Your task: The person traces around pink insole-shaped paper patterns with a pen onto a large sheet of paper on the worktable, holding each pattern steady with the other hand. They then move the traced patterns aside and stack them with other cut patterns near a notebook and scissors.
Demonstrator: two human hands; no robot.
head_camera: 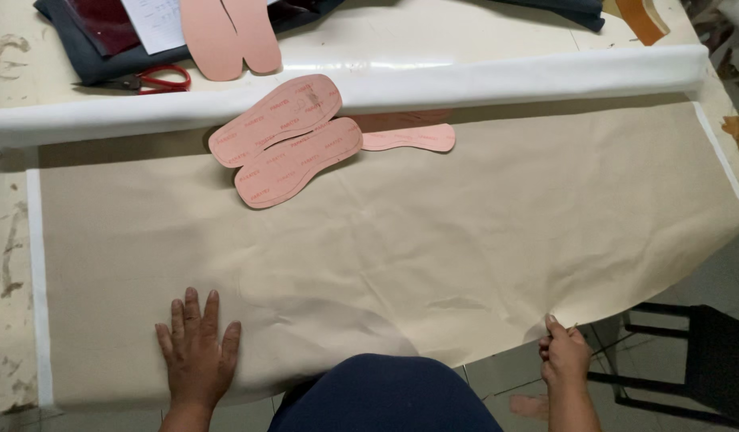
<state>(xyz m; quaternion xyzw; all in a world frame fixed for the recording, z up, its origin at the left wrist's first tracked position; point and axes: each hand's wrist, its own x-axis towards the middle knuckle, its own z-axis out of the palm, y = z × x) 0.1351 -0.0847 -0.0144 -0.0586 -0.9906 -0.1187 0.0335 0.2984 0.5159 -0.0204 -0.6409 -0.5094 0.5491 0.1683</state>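
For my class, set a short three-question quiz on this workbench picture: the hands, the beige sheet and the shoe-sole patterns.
1. True or false: the left hand lies flat, palm down, on the beige sheet.
2. What does the right hand do? A) holds the red-handled scissors B) pinches the sheet's near edge C) lifts a pink sole pattern
3. Fill in: the white roll lies along the sheet's ___ edge.

Key
1. True: fingers spread, pressed on the sheet.
2. B: the scissors lie untouched beyond the roll, and the patterns rest on the sheet by the roll.
3. Far: the sheet unrolls from it toward the person.
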